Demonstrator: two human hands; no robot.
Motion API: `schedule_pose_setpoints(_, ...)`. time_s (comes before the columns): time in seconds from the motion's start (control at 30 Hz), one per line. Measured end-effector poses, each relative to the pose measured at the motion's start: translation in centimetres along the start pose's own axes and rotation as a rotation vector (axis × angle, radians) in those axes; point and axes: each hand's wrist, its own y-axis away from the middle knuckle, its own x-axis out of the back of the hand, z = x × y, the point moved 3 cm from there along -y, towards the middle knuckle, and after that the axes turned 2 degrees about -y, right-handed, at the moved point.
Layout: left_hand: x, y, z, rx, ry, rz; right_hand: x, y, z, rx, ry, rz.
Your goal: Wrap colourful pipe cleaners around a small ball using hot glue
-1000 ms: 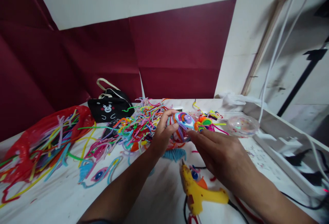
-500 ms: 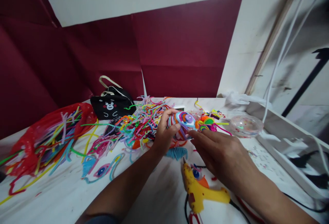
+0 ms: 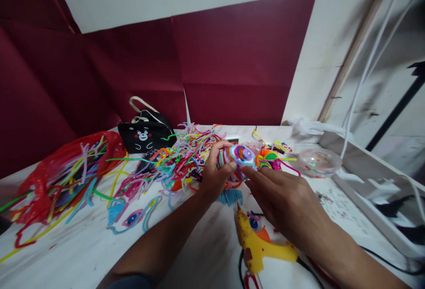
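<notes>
My left hand (image 3: 214, 175) is closed around a round ball (image 3: 236, 160) covered in coiled, many-coloured pipe cleaners, held just above the white table (image 3: 83, 253). On the ball's top sits an eye-shaped coil (image 3: 243, 153) in blue, white and purple. My right hand (image 3: 282, 196) reaches in from the right, its fingers stretched out and their tips touching the ball under that coil. A yellow glue gun (image 3: 257, 247) lies on the table below my right hand, nozzle pointing away from me.
A tangle of loose pipe cleaners (image 3: 175, 160) lies behind the ball. A red plastic bag (image 3: 63, 169) with more of them is at the left, a black bear bag (image 3: 144, 136) behind. A clear bowl (image 3: 318, 162) stands at the right near a white tray (image 3: 372, 191).
Both hands and the ball have stayed almost in place. The view has tilted up slightly, so the table's things sit a bit lower and to the right.
</notes>
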Motion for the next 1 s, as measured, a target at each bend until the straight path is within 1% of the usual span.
schedule_pose_setpoints(0.23, -0.2, 0.1, 0.5, -0.016, -0.014, 0.024, -0.5, 0.3, -0.2, -0.009, 0.011, 0.011)
schedule_pose_setpoints(0.43, -0.7, 0.2, 1.0, -0.018, -0.038, 0.020, -0.6, 0.5, -0.1, -0.006, -0.006, -0.002)
schedule_pose_setpoints(0.57, -0.7, 0.2, 0.8, -0.025, -0.064, 0.018, -0.7, 0.4, -0.1, 0.004, 0.003, -0.005)
schedule_pose_setpoints(0.77, -0.6, -0.1, 0.3, -0.054, -0.121, 0.005, -1.0, 0.2, -0.2, 0.023, 0.001, 0.069)
schedule_pose_setpoints(0.9, -0.5, -0.2, 0.1, -0.057, -0.131, -0.009, -1.0, 0.1, -0.1, 0.024, 0.013, 0.067)
schedule_pose_setpoints(1.0, -0.4, -0.2, 0.1, -0.056, -0.126, 0.004, -0.8, 0.2, -0.1, 0.015, 0.011, 0.038)
